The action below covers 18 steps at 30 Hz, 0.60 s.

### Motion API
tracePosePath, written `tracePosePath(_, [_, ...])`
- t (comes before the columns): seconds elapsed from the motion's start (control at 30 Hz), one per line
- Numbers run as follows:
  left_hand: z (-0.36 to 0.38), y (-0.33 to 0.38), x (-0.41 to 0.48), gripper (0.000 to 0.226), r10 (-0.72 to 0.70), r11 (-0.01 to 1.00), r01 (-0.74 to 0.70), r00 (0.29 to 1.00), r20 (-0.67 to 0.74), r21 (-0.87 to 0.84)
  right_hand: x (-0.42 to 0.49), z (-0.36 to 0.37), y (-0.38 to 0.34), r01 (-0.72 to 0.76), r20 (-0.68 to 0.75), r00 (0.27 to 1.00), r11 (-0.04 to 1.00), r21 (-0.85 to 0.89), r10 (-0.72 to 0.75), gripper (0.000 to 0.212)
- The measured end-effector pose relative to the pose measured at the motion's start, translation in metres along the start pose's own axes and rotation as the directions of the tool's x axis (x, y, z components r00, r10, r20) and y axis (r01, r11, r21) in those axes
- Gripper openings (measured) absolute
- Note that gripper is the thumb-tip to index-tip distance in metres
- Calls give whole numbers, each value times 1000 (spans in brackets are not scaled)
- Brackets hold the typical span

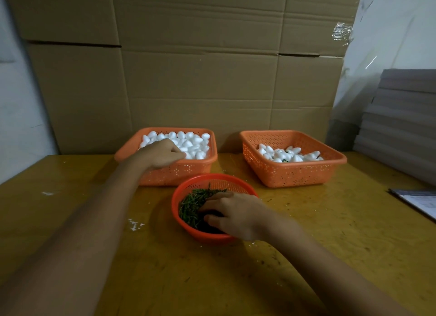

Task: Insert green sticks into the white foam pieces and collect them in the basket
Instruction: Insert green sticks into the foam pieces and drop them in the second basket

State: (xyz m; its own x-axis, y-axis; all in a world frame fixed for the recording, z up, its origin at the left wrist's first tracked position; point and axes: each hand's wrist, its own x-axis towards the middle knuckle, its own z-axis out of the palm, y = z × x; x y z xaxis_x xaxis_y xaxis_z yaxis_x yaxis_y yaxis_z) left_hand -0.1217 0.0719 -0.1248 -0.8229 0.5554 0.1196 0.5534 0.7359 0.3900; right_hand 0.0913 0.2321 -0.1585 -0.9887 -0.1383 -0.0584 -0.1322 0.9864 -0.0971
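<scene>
Cardboard wall [188, 80], scuffed yellow table [330, 233], left hand [162, 154], right hand [236, 213], both grips unclear

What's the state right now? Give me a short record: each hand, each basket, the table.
left hand: in the left basket, fingers down on the white foam pieces; grip hidden
right hand: in the round basket, fingers among the green sticks; grip unclear
right basket: partly filled with collected pieces, a bit of green showing
table: yellow, white crumbs scattered
</scene>
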Motion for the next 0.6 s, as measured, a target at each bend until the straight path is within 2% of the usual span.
tracePosePath(0.1, [-3,-5,2,52,25,989,-24,1000,4,-145,0,0,-1,-6,5,1000,1000,-2,6,46])
tracePosePath(0.17, [-6,-8,4,44,47,979,-40,998,31,-199,0,0,-1,-11,8,1000,1000,-3,11,47])
tracePosePath(0.23, [-7,-8,4,20,68,975,-62,998,20,-215,1,0,-1,-14,9,1000,1000,-3,14,47])
tracePosePath(0.3, [-7,-6,4,7,106,957,-101,994,4,-271,1,0,-1,-14,11,1000,1000,-1,14,48])
tracePosePath(0.43, [-3,3,1,9,234,931,-178,961,149,-320,1,1,-1,-9,9,1000,1000,0,9,48])
tracePosePath(0.6, [5,7,7,8,271,906,-227,959,79,-357,1,1,-1,-7,10,1000,1000,-5,7,48])
